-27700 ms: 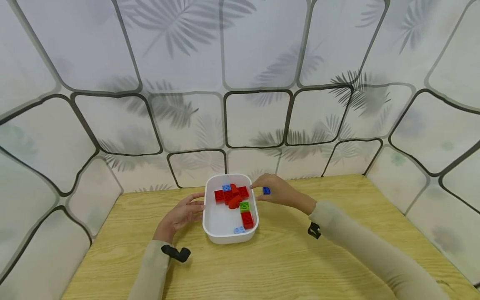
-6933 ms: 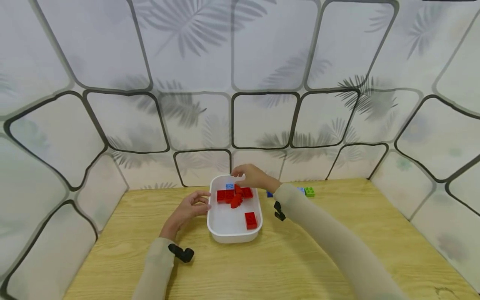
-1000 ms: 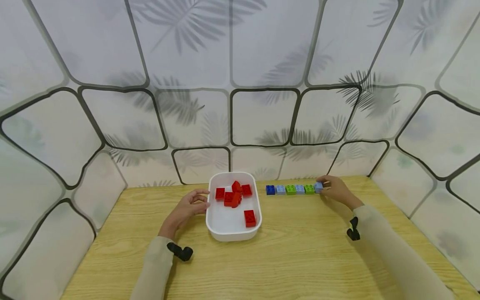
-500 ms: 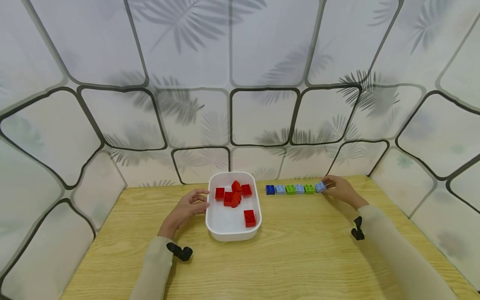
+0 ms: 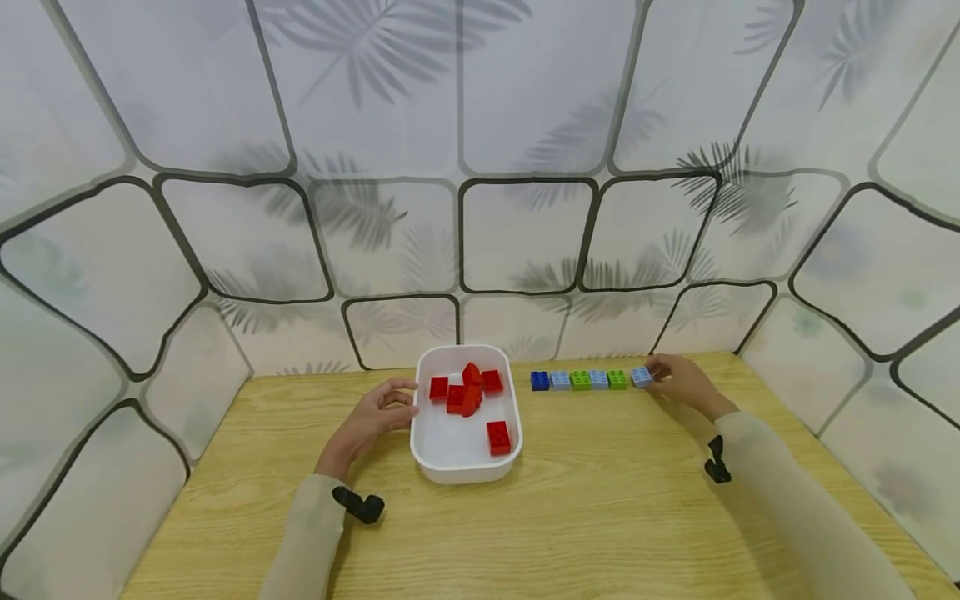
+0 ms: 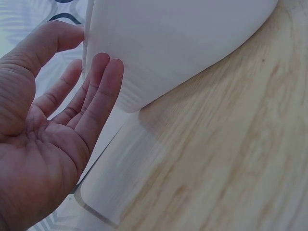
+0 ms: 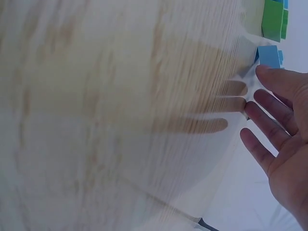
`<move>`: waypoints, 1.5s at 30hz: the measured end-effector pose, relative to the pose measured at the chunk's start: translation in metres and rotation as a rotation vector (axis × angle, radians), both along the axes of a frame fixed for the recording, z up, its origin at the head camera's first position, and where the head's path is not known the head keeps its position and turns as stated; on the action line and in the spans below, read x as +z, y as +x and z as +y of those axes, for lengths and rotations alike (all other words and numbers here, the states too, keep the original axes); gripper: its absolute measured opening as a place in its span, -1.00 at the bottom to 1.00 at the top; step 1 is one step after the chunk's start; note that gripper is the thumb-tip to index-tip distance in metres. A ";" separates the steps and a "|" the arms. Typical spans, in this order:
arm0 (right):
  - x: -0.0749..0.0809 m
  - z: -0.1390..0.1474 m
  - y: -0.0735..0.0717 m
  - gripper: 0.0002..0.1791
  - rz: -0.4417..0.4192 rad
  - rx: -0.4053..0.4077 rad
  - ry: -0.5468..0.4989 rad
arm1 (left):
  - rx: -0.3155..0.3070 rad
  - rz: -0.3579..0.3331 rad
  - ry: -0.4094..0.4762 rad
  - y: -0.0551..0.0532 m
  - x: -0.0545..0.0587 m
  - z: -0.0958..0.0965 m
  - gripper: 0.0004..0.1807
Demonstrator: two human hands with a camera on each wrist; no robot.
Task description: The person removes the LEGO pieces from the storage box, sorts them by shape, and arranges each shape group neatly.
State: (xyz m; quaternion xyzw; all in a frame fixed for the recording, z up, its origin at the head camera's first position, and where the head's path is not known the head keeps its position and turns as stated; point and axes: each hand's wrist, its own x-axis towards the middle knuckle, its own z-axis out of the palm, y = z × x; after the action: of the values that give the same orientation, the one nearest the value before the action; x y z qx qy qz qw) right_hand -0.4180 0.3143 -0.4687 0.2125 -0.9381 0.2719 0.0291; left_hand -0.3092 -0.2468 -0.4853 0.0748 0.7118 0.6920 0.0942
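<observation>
On the far right of the table, my right hand [image 5: 681, 385] pinches a light blue toy brick [image 5: 641, 377] at its right side. The thumb lies at the edge of that brick in the right wrist view; the index finger is mostly hidden. A narrow gap parts it from a green brick [image 5: 617, 380], the right end of a row. My left hand [image 5: 372, 421] rests beside a white tray [image 5: 465, 475], fingertips at its left wall, fingers loosely extended. Several red bricks [image 5: 498, 437] and a red curved piece [image 5: 471, 401] lie in the tray.
The row holds, from the left, a dark blue brick [image 5: 540, 381], a light blue brick [image 5: 560, 381], a green brick [image 5: 581, 380], another light blue brick [image 5: 598, 380] and the end green one. A patterned curtain [image 5: 517, 233] stands behind the wooden table [image 5: 585, 517].
Since earlier, blue and green bricks have left the tray and a row has formed to its right. Within the last second, the right hand shifted the last light blue brick slightly right, off the green one.
</observation>
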 end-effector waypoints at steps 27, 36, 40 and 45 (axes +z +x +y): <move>-0.001 -0.008 -0.001 -0.65 -0.023 -0.029 0.109 | -0.006 0.004 -0.001 0.003 -0.002 0.000 -0.39; 0.004 -0.009 0.001 -0.59 -0.033 -0.016 0.102 | 0.004 0.000 -0.005 0.002 -0.002 0.001 -0.39; 0.005 -0.009 0.000 -0.53 -0.042 0.000 0.089 | 0.016 -0.006 -0.007 0.001 -0.001 0.001 -0.40; 0.010 -0.009 -0.001 -0.49 -0.010 0.025 0.094 | 0.013 -0.003 0.000 0.000 -0.001 0.001 -0.41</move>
State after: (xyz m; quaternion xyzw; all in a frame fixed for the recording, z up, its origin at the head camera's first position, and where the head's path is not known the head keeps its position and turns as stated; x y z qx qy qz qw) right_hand -0.4185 0.3050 -0.4586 0.2237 -0.9473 0.2290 0.0109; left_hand -0.3089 -0.2461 -0.4862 0.0693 0.7122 0.6926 0.0907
